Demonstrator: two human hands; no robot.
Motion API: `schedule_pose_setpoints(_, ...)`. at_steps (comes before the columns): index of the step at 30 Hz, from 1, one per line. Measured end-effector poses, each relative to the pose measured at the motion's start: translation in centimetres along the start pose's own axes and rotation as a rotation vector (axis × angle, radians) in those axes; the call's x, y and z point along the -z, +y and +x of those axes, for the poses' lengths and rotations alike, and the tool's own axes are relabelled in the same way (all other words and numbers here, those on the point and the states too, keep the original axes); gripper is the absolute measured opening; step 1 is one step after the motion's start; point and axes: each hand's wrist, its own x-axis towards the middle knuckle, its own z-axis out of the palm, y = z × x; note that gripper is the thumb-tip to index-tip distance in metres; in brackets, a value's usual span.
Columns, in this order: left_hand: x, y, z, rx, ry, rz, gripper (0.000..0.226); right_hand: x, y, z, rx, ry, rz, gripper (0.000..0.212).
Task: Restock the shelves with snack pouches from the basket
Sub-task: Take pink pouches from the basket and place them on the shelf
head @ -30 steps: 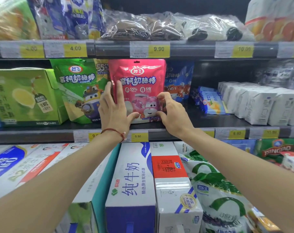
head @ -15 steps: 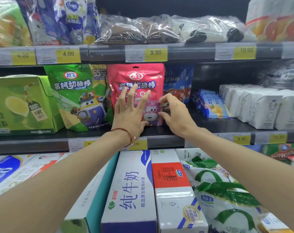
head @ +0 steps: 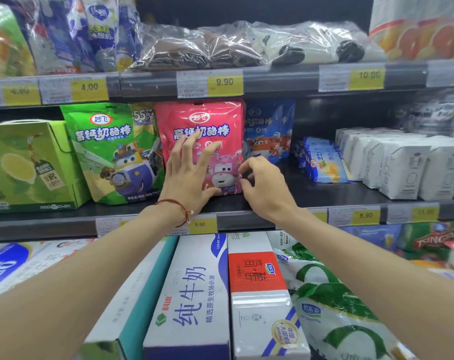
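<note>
A pink snack pouch (head: 202, 120) stands upright on the middle shelf (head: 311, 196), between a green pouch (head: 111, 152) and a blue pouch (head: 270, 133) of the same brand. My left hand (head: 189, 178) is in front of the pink pouch's lower left, fingers spread, fingertips at its face. My right hand (head: 264, 188) hovers by the pouch's lower right corner with its fingers loosely curled; I cannot tell whether they touch the edge. No basket is in view.
A green carton (head: 25, 162) fills the shelf's left end. Small blue packets (head: 324, 165) and white packs (head: 402, 165) sit to the right. Clear bags (head: 220, 48) lie on the shelf above; milk cartons (head: 194, 294) are stacked below.
Both hands gripped the pink pouch's lower corners a second ago. The left hand has since opened its fingers across the pouch's front, and the right has loosened at the corner.
</note>
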Motion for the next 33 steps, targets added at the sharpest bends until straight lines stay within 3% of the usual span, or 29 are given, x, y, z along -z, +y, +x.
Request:
schedule_pose_setpoints(9, 3.9, -0.2, -4.2, 0.012, 0.067, -0.126, 0.047, -0.6, -3.3, -2.1, 0.155, 0.074, 0.167, 0.017)
schedule_pose_setpoints(20, 12.3, -4.2, -15.6, 0.2, 0.033, -0.21, 0.034, -4.2, -14.8, -10.0, 0.206, -0.076, 0.433, 0.017)
schedule_pose_setpoints(28, 20.3, -11.9, -29.7, 0.39, -0.106, -0.084, 0.034, -10.8, -26.1, -20.6, 0.167, -0.254, 0.671, 0.022)
schedule_pose_setpoints(33, 25.6, -15.4, -38.8, 0.51, -0.1, -0.015, 0.027, -15.5, -33.0, -26.9, 0.152, -0.41, 0.719, 0.019)
